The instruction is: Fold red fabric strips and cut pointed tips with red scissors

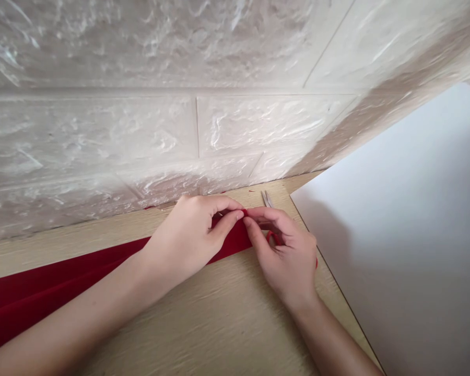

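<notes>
A long strip of dark red fabric (113, 256) runs from the left edge of the view to both hands, with a lengthwise fold along it. My left hand (196, 224) lies over the strip and pinches its end between thumb and forefinger. Close against it, my right hand (285, 245) pinches the same end, the fingertips of both hands almost touching. Under and behind my right hand lies a pair of scissors (267, 199); the blade tips and parts of the red handles show, the rest is hidden.
The light wooden table (203, 318) meets a white brick-patterned wall (149, 125) at the back. To the right, a large white panel (407, 224) stretches along the table's edge. Small red scraps (251, 191) lie near the wall.
</notes>
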`<action>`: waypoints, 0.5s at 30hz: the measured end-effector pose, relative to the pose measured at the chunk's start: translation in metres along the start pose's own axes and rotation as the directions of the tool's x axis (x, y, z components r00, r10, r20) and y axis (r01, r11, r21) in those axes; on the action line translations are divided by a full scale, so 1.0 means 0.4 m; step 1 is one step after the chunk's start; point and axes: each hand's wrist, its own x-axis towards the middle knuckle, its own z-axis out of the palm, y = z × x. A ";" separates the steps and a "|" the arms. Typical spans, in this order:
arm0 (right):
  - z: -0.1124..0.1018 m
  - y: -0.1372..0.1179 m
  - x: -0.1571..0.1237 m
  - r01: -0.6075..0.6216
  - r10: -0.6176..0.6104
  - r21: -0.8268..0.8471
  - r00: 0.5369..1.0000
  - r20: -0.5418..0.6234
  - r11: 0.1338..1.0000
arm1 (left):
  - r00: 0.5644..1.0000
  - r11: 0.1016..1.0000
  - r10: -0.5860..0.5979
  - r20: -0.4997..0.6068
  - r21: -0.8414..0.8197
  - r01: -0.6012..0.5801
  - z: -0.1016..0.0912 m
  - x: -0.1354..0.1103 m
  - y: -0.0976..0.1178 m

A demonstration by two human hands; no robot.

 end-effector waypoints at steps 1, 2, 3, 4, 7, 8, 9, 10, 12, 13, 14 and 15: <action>0.000 -0.001 0.000 0.007 -0.007 -0.009 1.000 -0.003 1.000 | 1.000 1.000 0.001 -0.002 0.002 -0.001 0.000 0.001 0.000; -0.001 -0.002 0.000 0.014 -0.014 -0.020 1.000 -0.005 1.000 | 1.000 1.000 0.003 -0.002 0.004 -0.003 0.000 0.001 0.000; -0.001 -0.004 0.000 0.020 -0.020 -0.030 1.000 -0.008 0.999 | 1.000 1.000 0.007 -0.004 0.007 -0.007 0.000 0.001 0.000; -0.001 -0.005 0.000 0.028 -0.028 -0.041 1.000 -0.012 0.999 | 1.000 1.000 0.011 -0.004 0.010 -0.011 0.000 0.001 0.000; -0.001 -0.006 -0.001 0.062 -0.065 -0.076 0.997 -0.033 0.995 | 1.000 1.000 0.012 -0.009 0.015 -0.012 0.001 -0.001 0.002; 0.000 -0.006 -0.002 0.080 -0.084 -0.089 0.996 -0.042 0.993 | 1.000 1.000 0.013 -0.012 0.016 -0.013 0.001 -0.002 0.003; 0.000 -0.006 -0.003 0.098 -0.104 -0.100 0.993 -0.052 0.990 | 1.000 1.000 0.013 -0.014 0.019 -0.013 0.001 -0.002 0.003; 0.001 -0.006 -0.004 0.114 -0.121 -0.108 0.991 -0.061 0.988 | 1.000 1.000 0.016 -0.017 0.023 -0.015 0.002 -0.003 0.004; 0.001 -0.006 -0.006 0.134 -0.143 -0.114 0.987 -0.071 0.984 | 1.000 0.999 0.022 -0.019 0.037 -0.022 0.002 -0.003 0.005; 0.002 -0.006 -0.007 0.139 -0.148 -0.116 0.986 -0.071 0.983 | 1.000 0.999 0.024 -0.020 0.045 -0.023 0.002 -0.004 0.005; 0.002 -0.006 -0.008 0.136 -0.145 -0.116 0.987 -0.071 0.984 | 0.999 0.998 0.027 -0.021 0.050 -0.026 0.001 -0.004 0.005; 0.001 -0.006 -0.008 0.126 -0.134 -0.114 0.989 -0.069 0.985 | 0.999 0.998 0.028 -0.024 0.053 -0.027 0.001 -0.005 0.005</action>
